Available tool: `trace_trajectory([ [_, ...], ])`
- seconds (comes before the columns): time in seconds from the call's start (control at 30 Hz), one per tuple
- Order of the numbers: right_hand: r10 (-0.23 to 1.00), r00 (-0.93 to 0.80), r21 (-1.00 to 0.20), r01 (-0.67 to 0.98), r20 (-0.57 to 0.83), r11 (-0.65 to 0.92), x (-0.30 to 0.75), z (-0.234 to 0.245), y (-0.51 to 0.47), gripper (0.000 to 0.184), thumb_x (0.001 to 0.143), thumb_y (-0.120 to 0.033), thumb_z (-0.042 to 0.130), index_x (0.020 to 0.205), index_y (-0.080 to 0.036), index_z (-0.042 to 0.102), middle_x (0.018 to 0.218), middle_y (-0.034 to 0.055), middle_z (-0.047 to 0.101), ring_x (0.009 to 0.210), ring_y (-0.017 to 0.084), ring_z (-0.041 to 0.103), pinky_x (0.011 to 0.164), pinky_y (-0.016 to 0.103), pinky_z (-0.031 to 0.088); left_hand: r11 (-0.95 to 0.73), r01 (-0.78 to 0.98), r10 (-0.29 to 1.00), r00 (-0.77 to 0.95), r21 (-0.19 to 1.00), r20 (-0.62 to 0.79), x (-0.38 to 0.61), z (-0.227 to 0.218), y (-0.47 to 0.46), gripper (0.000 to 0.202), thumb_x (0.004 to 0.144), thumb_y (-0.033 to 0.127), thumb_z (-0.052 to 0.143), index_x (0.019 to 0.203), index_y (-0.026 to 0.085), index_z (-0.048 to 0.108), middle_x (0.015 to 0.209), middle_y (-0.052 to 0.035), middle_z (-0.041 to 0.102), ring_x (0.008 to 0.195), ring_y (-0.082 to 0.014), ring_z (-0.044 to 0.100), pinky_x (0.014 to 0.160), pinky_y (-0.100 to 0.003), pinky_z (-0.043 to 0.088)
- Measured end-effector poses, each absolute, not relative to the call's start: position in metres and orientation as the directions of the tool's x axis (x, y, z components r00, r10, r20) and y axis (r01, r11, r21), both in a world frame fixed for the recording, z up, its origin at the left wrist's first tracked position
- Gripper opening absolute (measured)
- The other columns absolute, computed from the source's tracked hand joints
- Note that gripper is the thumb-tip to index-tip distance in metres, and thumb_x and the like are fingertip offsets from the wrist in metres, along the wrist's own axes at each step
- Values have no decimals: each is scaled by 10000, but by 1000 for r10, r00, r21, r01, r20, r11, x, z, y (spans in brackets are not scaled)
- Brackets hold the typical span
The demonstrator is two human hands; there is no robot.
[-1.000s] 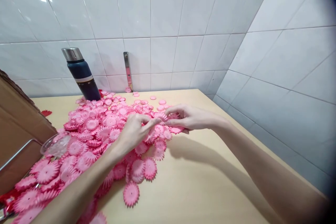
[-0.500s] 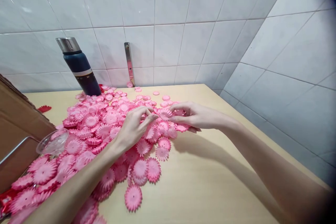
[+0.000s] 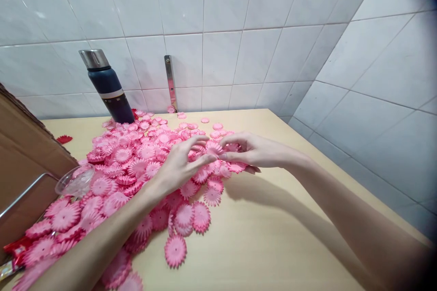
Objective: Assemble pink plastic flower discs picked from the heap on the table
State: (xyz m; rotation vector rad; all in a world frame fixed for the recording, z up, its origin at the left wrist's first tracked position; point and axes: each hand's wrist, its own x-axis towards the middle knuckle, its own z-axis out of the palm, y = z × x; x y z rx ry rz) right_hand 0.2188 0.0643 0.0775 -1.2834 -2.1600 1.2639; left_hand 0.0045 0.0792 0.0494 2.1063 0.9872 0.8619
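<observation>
My right hand point(image 3: 254, 150) pinches a pink fringed flower disc point(image 3: 214, 148) between its thumb and fingers, with more pink discs around and under the fingers. Close by on the left, my left hand point(image 3: 186, 161) has its thumb and fingers apart. The left thumb tip is at the lower edge of the held disc; whether it touches cannot be made out. Beneath both hands spreads a large pile of pink flower discs point(image 3: 136, 168), many with a dark dot in the centre.
A dark blue bottle point(image 3: 111, 93) with a steel cap stands behind the pile. A clear plastic dish point(image 3: 73, 182) and a cardboard box point(image 3: 27, 154) are on the left. One red disc point(image 3: 64, 139) lies near the box. Tiled walls bound the pale table point(image 3: 273, 236).
My left hand has moved right toward the held disc, and its thumb and fingers have spread. My right hand stays in place with the disc. The view has shifted slightly.
</observation>
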Motion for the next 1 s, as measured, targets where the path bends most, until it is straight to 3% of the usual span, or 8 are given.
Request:
trace_trajectory([
  [0.07,816,-564,-832,510,-131,219,218,75,66,320,827,-468,591,948,-174,622,568,-38,461,431,73,463,399,188,373,-527,335,792,528,781,307,6,50,79,236,780,346,677,937,171,648,1113,-79,646,1021,-198,595,809,-282,472],
  [0.2,852,-523,-845,473,-40,250,223,67,73,346,741,-394,699,1001,-172,646,620,-29,512,525,83,488,464,193,396,-481,348,836,458,804,302,6,53,80,229,818,364,627,812,140,677,788,-46,685,745,-165,628,711,-274,470],
  [0.3,878,-478,-877,424,-7,224,230,63,79,451,716,-382,719,1104,-166,640,746,5,583,632,104,522,549,223,434,-499,545,858,420,673,296,0,58,84,358,848,434,559,678,135,658,619,-30,623,602,-159,564,614,-285,424],
  [0.43,887,-460,-876,408,46,257,229,60,79,497,772,-399,671,1205,-166,596,685,-17,522,583,90,462,533,229,392,-570,676,822,479,468,309,-8,63,87,357,767,487,641,885,154,692,923,-87,665,907,-256,577,829,-391,421],
  [0.53,904,-416,-878,391,98,275,218,59,74,462,792,-414,654,1164,-146,601,589,-48,431,522,78,411,482,215,333,-547,529,826,466,649,317,-3,62,83,429,729,479,689,1018,165,639,1093,-108,628,1037,-267,559,887,-414,438],
  [0.67,900,-395,-924,243,182,294,199,57,67,394,804,-422,647,1076,-143,595,639,-21,519,570,95,499,518,214,392,-143,193,892,451,971,42,11,56,75,430,732,394,717,1030,148,528,907,-90,658,803,-197,656,718,-344,528],
  [0.83,931,-206,-905,247,300,346,189,51,70,287,813,-417,628,859,-134,640,816,59,649,709,144,600,614,249,466,-101,164,910,415,981,24,11,55,76,402,694,256,749,1026,117,571,844,-76,663,744,-154,650,686,-271,515],
  [1.0,923,104,-895,307,369,323,211,45,85,349,770,-428,665,931,-119,675,877,112,703,768,199,652,671,312,512,-206,370,917,395,906,47,3,61,81,326,751,271,669,1040,123,646,912,-97,675,717,-151,617,604,-253,474],
])
